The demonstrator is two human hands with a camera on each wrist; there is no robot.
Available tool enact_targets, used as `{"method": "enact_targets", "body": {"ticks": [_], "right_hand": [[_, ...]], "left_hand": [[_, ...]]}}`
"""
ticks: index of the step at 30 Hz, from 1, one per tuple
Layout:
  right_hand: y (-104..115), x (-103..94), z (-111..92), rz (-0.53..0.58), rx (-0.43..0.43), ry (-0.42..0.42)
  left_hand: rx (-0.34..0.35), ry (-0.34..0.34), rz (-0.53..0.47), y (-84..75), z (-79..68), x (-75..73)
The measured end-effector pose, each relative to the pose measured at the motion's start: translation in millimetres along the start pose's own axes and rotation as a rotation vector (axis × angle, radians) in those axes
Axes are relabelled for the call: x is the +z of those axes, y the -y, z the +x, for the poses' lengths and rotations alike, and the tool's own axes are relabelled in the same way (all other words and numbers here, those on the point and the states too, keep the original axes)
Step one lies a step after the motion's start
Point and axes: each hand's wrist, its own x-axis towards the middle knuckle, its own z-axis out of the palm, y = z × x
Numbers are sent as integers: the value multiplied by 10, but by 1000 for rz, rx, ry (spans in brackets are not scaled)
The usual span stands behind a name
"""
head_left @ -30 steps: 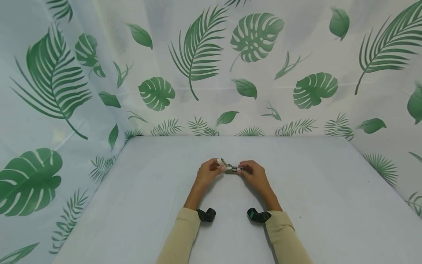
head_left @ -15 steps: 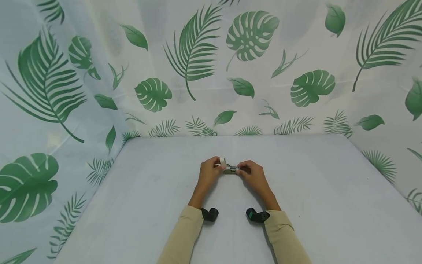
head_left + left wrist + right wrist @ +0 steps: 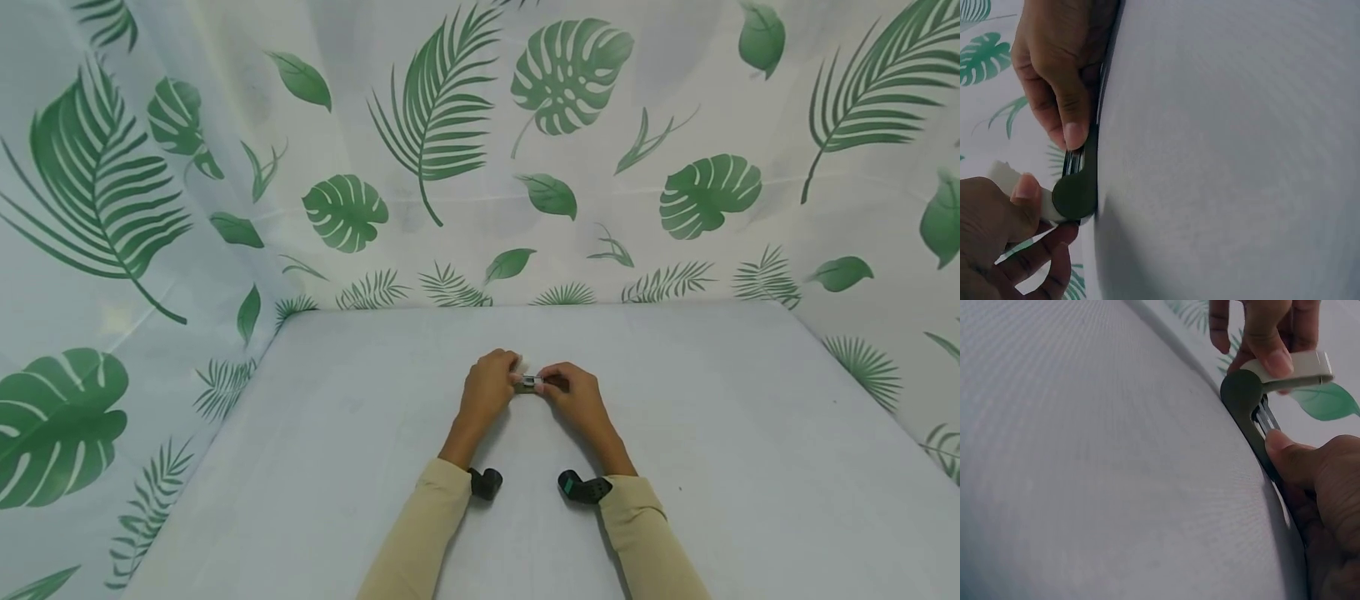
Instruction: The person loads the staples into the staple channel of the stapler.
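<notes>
A small stapler-like tool (image 3: 529, 383) sits between both hands at the middle of the table. It has a dark green body (image 3: 1240, 390) with a rounded hinge end, a bare metal channel (image 3: 1075, 161), and a white top cover (image 3: 1304, 365) swung up away from the body. My left hand (image 3: 487, 387) pinches the white cover near the hinge between thumb and fingers. My right hand (image 3: 577, 393) grips the other end, its thumb on the metal channel. The far tip of the tool is hidden within the right hand's fingers.
A white-covered table (image 3: 337, 467) spreads around the hands. White cloth walls with green leaf prints (image 3: 442, 117) rise at the back and sides. Black wrist devices (image 3: 585, 487) sit at both sleeve cuffs.
My left hand has moved right and turned further over the tool, covering more of its white cover in the head view. The right hand stays nearly in place, holding its end.
</notes>
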Motion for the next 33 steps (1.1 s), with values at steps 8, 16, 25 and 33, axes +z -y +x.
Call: {"method": "enact_targets", "body": {"ticks": [8, 16, 25, 33], "right_hand": [[4, 5, -4, -6, 0, -18], [-6, 13, 22, -46, -10, -20], [3, -5, 18, -38, 15, 8], [37, -68, 33, -15, 105, 85]], "left_hand": [[105, 6, 161, -63, 25, 20], [133, 15, 214, -99, 40, 9], [53, 50, -19, 19, 32, 56], [-130, 70, -557, 252, -46, 98]]}}
